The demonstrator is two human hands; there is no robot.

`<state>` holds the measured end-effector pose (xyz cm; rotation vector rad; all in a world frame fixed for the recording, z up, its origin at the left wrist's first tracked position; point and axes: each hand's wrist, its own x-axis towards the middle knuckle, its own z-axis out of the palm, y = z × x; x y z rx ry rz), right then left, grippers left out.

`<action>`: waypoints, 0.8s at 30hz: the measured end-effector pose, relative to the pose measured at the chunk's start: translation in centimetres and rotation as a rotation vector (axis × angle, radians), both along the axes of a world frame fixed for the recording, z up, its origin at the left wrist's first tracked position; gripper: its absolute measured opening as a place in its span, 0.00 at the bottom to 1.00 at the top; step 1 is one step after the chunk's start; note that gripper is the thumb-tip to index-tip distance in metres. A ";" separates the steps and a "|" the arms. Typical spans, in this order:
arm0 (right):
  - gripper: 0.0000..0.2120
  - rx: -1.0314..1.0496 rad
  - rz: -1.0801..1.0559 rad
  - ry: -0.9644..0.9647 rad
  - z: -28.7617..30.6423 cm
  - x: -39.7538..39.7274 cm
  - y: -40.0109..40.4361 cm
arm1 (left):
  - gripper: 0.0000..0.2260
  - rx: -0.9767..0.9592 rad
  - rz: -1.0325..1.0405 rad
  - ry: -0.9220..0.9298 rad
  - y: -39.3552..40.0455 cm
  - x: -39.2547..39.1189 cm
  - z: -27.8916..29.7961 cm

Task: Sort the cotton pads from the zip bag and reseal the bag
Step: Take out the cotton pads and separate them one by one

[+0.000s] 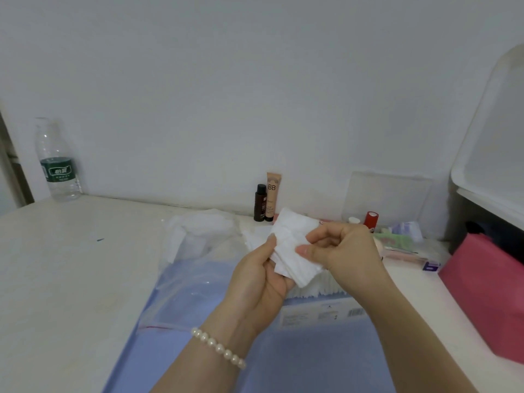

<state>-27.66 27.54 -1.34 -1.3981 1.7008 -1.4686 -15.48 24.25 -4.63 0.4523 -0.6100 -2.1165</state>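
Both hands, left (256, 272) and right (344, 248), pinch cotton pads (293, 245) between them above the zip bag (195, 282).

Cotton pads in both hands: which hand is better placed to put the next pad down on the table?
Probably the right hand: its fingertips pinch the top of the cotton pads, so it can peel one off, while the left hand cradles the stack from below.
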 end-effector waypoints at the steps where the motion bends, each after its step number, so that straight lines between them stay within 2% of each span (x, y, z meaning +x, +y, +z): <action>1: 0.11 -0.002 -0.012 0.034 -0.1 0.1 -0.1 | 0.15 0.012 -0.006 0.008 0.0 0.0 -0.1; 5: 0.13 -0.009 -0.016 0.148 -0.4 0.2 -0.1 | 0.13 0.032 -0.027 0.039 0.1 0.1 -0.1; 8: 0.17 -0.019 0.027 0.221 -0.4 0.1 -0.1 | 0.13 0.021 -0.055 0.050 0.2 0.3 0.0; 10: 0.16 -0.053 0.039 0.267 -0.4 0.2 0.0 | 0.14 0.024 -0.057 0.053 0.2 0.4 0.0; 18: 0.15 -0.262 0.103 0.303 -0.4 0.0 0.2 | 0.15 0.064 -0.068 0.081 -0.3 0.5 -0.3; 20: 0.15 -0.268 0.101 0.217 0.0 -0.8 0.2 | 0.15 0.070 -0.056 0.098 -0.4 0.5 -0.3; 24: 0.11 -0.177 -0.024 -0.210 0.9 -3.1 0.5 | 0.14 0.110 -0.022 0.121 -0.5 0.4 -0.4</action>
